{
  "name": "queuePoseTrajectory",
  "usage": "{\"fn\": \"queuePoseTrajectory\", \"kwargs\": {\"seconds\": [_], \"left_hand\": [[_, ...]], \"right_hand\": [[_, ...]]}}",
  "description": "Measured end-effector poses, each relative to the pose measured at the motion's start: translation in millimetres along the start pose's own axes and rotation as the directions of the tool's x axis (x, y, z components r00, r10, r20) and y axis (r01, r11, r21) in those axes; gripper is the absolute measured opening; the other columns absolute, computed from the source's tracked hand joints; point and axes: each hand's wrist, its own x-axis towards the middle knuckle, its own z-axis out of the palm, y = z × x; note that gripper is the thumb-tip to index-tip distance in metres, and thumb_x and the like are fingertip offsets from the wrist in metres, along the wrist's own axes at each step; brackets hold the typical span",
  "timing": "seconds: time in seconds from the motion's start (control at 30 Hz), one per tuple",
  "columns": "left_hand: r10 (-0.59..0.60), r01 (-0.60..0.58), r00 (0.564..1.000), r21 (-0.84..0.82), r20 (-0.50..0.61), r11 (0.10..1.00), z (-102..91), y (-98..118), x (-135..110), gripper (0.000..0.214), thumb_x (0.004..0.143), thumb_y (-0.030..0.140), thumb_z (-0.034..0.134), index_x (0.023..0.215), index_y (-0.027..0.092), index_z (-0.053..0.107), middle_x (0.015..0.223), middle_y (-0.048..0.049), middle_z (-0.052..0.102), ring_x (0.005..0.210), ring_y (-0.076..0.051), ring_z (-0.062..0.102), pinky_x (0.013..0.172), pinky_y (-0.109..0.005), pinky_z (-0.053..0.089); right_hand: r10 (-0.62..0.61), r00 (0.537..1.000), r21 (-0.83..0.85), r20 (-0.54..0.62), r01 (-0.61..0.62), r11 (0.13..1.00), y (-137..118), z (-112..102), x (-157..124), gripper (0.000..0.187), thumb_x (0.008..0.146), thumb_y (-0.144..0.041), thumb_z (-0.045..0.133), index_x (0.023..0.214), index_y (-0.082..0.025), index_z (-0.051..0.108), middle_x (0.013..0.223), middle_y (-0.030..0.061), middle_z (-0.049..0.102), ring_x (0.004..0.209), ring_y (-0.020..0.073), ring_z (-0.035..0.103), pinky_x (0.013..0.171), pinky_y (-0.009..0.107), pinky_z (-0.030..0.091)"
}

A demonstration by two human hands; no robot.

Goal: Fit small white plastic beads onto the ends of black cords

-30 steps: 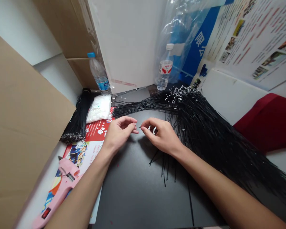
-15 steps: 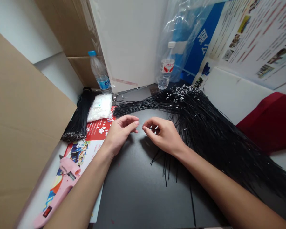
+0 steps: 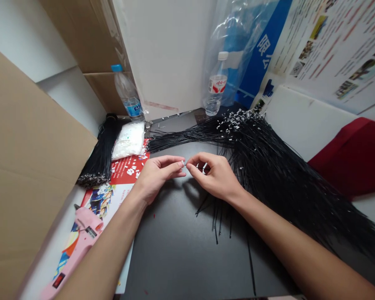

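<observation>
**Item: cap and wire, held over the desk**

- Left hand (image 3: 156,177): thumb and forefinger pinching a small white cap (image 3: 183,163); other fingers loosely curled.
- Right hand (image 3: 217,177): thumb and forefinger pinching a thin black wire (image 3: 185,165) close to its tip, which points at the cap. The two all but touch, above the middle of the desk (image 3: 181,254).
- Handling, as judged: both parts are tiny. Grip the wire right behind the tip so it cannot bend, line it up with the cap's opening and bring them together straight. The opening cannot be made out.

**Around**

- Wire heap (image 3: 284,179): right of the hands, fanned across the desk, with white bits at its far end.
- Loose strands (image 3: 220,221): under the right wrist, liable to snag.
- Tied bundle (image 3: 101,152), bag of caps (image 3: 129,141) and scattered caps on a red leaflet (image 3: 129,171): left of the hands.
- Pink glue gun (image 3: 81,233): near left.
- Two bottles (image 3: 126,93) (image 3: 215,89): at the back.
- Cardboard (image 3: 34,158): far left.
</observation>
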Motion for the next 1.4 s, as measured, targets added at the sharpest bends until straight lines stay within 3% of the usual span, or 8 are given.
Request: {"fn": "queuePoseTrajectory", "kwargs": {"seconds": [0.8,1.4], "left_hand": [[-0.021,0.019,0.999,0.047,0.042,0.999,0.1,-0.6,-1.5,0.027,0.064,0.027,0.086,0.086,0.014,0.078,0.091,-0.0082,0.077,0.074,-0.015,0.070,0.082,-0.033,0.058],[-0.001,-0.003,0.999,0.077,0.052,0.997,1.3,-0.8,-1.3,0.026,0.066,0.028,0.085,0.086,0.014,0.078,0.091,-0.0075,0.076,0.076,-0.015,0.069,0.083,-0.033,0.058]], "right_hand": [[0.076,0.997,0.107,0.034,-0.079,0.991,1.0,-1.1,0.7,0.015,0.084,-0.021,0.060,0.076,-0.015,0.071,0.067,0.0003,0.068,0.059,0.0091,0.057,0.057,0.021,0.042],[0.096,0.995,0.093,0.037,-0.099,0.991,1.1,-0.9,-0.1,0.015,0.083,-0.022,0.060,0.076,-0.015,0.071,0.066,0.0005,0.068,0.057,0.0092,0.056,0.055,0.021,0.041]]}}
